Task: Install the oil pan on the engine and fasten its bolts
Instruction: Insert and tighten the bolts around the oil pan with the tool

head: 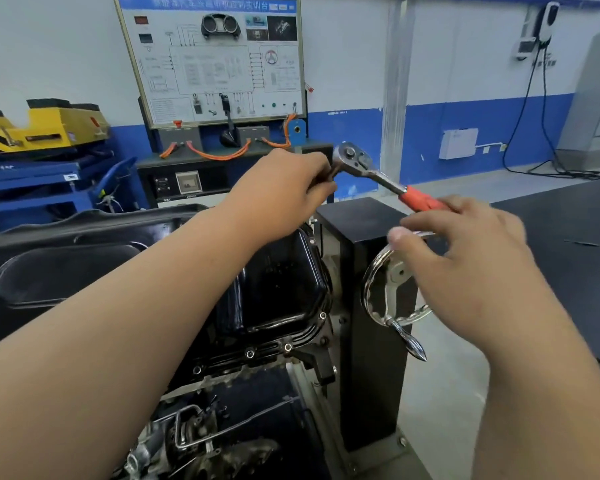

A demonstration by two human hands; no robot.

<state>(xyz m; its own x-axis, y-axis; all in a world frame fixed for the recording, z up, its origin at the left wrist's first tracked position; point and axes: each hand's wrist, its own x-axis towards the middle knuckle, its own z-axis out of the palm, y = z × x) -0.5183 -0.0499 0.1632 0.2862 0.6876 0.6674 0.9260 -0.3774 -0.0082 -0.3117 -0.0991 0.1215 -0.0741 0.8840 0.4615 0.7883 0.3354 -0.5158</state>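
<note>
we note the oil pan (281,282) seated on the engine (194,431), with bolts (250,353) showing along its near flange. the ratchet wrench (368,168) is held in the air above it. our left hand (284,188) curls its fingers at the head end. our right hand (465,247) curls loosely round the orange handle. a handwheel (390,299) sits just right of the pan.

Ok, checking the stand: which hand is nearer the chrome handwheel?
Right: the right hand sits over the handwheel; the left hand is up-left, at the ratchet head.
</note>
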